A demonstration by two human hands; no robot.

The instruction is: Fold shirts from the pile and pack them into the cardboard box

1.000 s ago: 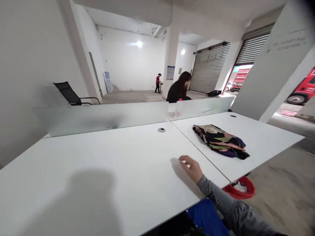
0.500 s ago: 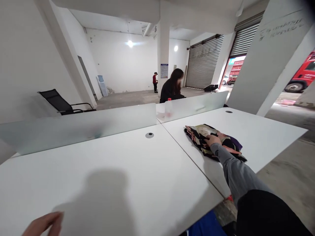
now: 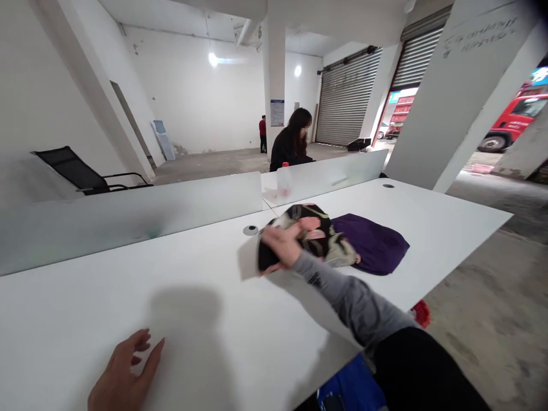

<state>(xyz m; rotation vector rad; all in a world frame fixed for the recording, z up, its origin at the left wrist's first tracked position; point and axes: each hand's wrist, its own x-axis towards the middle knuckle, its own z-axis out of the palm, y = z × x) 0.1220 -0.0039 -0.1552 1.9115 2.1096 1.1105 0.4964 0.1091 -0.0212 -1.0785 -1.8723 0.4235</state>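
My right hand [image 3: 282, 244] is closed on the left end of a patterned cloth [image 3: 314, 228], black with pink and pale green shapes, and lifts that end off the white table. It is folded fabric; whether it is a garment cannot be made out. Right of it, a purple cloth [image 3: 374, 242] lies flat on the tabletop, partly overlapped by the patterned one. My left hand [image 3: 128, 371] hovers over the table's near left part, fingers apart and slightly curled, holding nothing.
Frosted dividers [image 3: 171, 200] run along the white table's [image 3: 205, 251] far edge. Behind them are a bottle with a red cap [image 3: 284, 180] and a seated person [image 3: 293, 140]. A black chair [image 3: 72, 168] stands far left. Something blue [image 3: 353, 388] is below the near edge.
My right hand has pulled the patterned cloth leftward, and the purple cloth beside it now shows widely. My left hand has come further into view, moving right and up.
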